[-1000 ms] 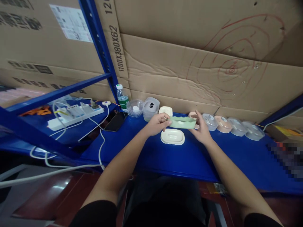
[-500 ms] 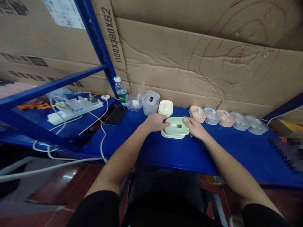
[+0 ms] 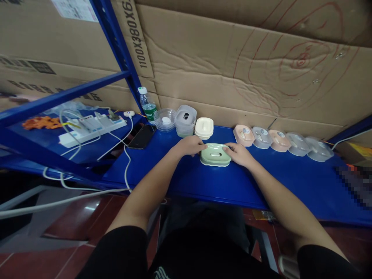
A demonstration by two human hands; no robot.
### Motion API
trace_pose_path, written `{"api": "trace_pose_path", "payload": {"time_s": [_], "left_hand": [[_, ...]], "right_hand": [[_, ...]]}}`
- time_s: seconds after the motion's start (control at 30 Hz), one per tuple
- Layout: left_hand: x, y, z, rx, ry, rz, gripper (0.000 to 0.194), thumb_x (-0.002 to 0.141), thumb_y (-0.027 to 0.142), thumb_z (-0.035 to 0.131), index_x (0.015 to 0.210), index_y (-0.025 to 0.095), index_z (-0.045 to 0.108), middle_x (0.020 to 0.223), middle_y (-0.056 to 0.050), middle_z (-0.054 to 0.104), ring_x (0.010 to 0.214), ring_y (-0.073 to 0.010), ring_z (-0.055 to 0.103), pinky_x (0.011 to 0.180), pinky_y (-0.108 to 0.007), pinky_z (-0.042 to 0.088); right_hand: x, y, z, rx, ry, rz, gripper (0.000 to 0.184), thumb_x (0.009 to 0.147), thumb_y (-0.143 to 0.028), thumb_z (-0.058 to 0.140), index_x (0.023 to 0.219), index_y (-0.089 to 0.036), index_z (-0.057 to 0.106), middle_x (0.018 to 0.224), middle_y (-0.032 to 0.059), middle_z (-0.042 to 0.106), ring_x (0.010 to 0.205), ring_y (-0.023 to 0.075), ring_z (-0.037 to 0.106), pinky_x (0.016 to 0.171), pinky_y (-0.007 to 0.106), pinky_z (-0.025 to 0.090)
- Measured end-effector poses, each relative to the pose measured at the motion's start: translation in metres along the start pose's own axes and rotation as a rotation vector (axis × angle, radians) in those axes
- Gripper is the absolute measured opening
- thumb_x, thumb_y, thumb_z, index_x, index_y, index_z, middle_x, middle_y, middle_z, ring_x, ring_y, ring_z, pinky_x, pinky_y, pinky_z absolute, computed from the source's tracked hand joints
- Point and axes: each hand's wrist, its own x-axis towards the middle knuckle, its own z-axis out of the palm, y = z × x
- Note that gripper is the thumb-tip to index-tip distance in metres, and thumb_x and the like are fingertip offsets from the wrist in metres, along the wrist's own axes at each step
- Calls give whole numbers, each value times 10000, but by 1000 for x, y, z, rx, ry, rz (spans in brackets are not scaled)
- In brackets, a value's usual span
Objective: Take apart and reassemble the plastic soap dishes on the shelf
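A pale green soap-dish tray (image 3: 215, 153) lies nested on a cream base at the middle of the blue shelf (image 3: 221, 186). My left hand (image 3: 190, 145) curls its fingers against the tray's left end. My right hand (image 3: 238, 154) presses its fingers on the right end. Both hands rest on the shelf and grip the green tray between them.
Behind stand a cream dish (image 3: 204, 128), a stack of clear containers (image 3: 185, 119), a clear bowl (image 3: 165, 119) and a water bottle (image 3: 147, 105). A row of pink and grey dishes (image 3: 279, 141) runs right. A phone (image 3: 142, 136), power strip (image 3: 92, 126) and cables lie left.
The green tray was held up in the air, then lowered onto the cream base. Both hands came down with it and now press it flat.
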Motion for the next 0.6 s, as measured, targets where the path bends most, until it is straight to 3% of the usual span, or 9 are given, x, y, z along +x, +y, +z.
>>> {"api": "trace_pose_path", "payload": {"time_s": [0.13, 0.27, 0.43, 0.5, 0.6], "left_hand": [[5, -4, 7, 93, 36, 73, 375, 923, 491, 537, 860, 217, 785, 801, -48, 781, 658, -184, 702, 622, -291, 463], [10, -5, 18, 180, 131, 70, 313, 909, 434, 572, 824, 232, 796, 970, -73, 805, 900, -242, 724, 709, -305, 476], [8, -4, 14, 169, 194, 150, 316, 902, 466, 608, 791, 233, 790, 856, -64, 781, 826, -225, 701, 732, -313, 483], [3, -5, 2, 129, 373, 211, 310, 924, 457, 598, 835, 228, 787, 875, -62, 775, 850, -218, 692, 779, -323, 492], [-7, -15, -22, 67, 833, 156, 309, 990, 379, 511, 993, 204, 765, 1030, -86, 755, 1008, -233, 672, 940, -363, 489]], "right_hand": [[1, 2, -4, -55, -49, 55, 434, 1044, -493, 450, 1087, -186, 753, 793, 72, 775, 794, 248, 736, 662, 305, 491], [3, 4, -4, -130, -79, 88, 417, 1037, -490, 467, 1067, -196, 761, 803, 76, 778, 798, 252, 739, 653, 302, 479], [5, 11, -1, -133, -50, 102, 429, 1022, -516, 497, 1184, -194, 731, 878, 86, 792, 813, 253, 741, 665, 307, 491], [5, 12, -1, -116, -64, 94, 435, 1022, -523, 496, 1205, -202, 725, 897, 83, 792, 815, 250, 739, 672, 310, 498], [4, 12, -3, -91, -96, 51, 443, 1013, -549, 512, 1174, -204, 737, 925, 87, 793, 827, 250, 734, 688, 317, 509]]}}
